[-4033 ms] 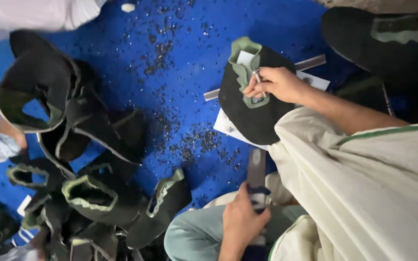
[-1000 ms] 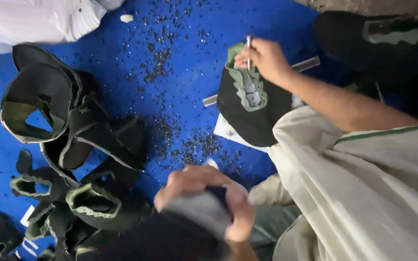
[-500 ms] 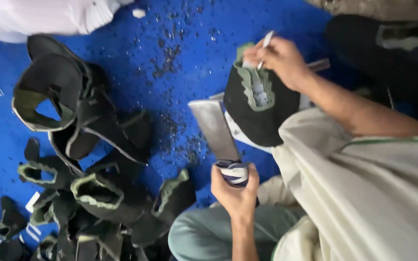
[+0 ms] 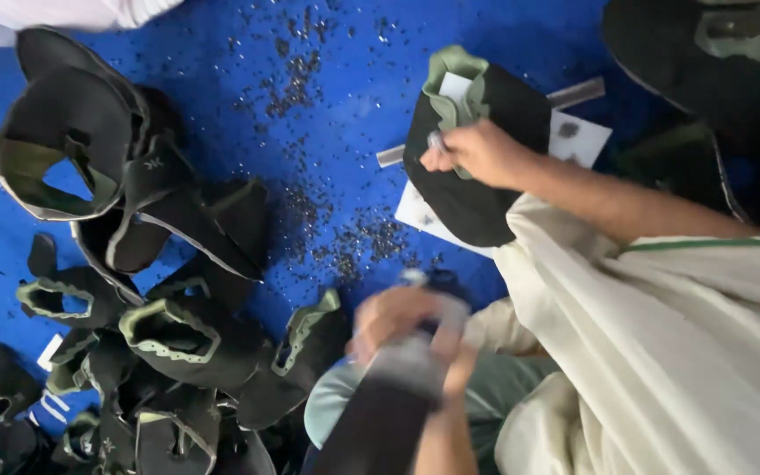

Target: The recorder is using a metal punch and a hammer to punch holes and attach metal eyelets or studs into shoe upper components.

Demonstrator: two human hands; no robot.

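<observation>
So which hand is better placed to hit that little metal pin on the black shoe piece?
Probably the left hand: it grips a flat tool, blurred, just below the black shoe piece. The right hand is busy, its fingers pinching the metal pin against that piece.

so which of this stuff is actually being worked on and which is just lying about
In hand:
- black and green shoe upper, pinned by the right hand
- grey flat-bladed tool, blurred, in the left hand

Lying about:
- pile of uppers
- dark punched scraps
- metal strip
</observation>
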